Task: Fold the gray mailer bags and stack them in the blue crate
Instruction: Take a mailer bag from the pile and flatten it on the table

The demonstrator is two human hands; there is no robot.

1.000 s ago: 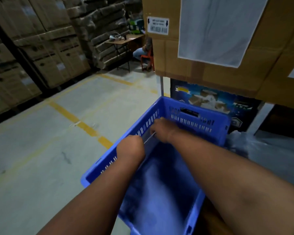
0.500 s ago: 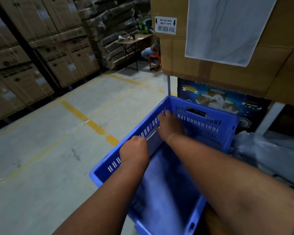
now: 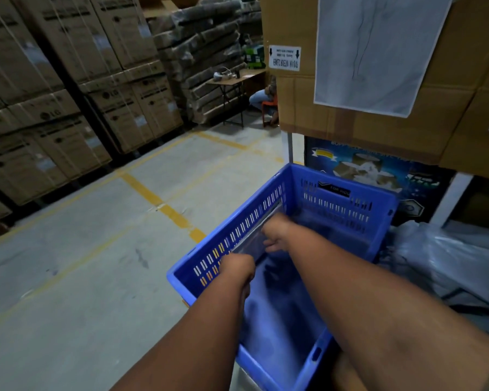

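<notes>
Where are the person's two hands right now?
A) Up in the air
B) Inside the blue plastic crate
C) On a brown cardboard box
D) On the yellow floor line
B: both the left hand and right hand reach down inside the blue slotted plastic crate, at a gray mailer bag against its left wall.

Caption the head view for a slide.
Both hands, left hand and right hand, set a folded gray mailer bag against the blue crate wall.

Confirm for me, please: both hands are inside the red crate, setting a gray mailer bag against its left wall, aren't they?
Not quite: the crate is blue, not red, as the head view shows. The rest holds: the left hand and right hand are inside it, setting a gray mailer bag against its left wall.
</notes>
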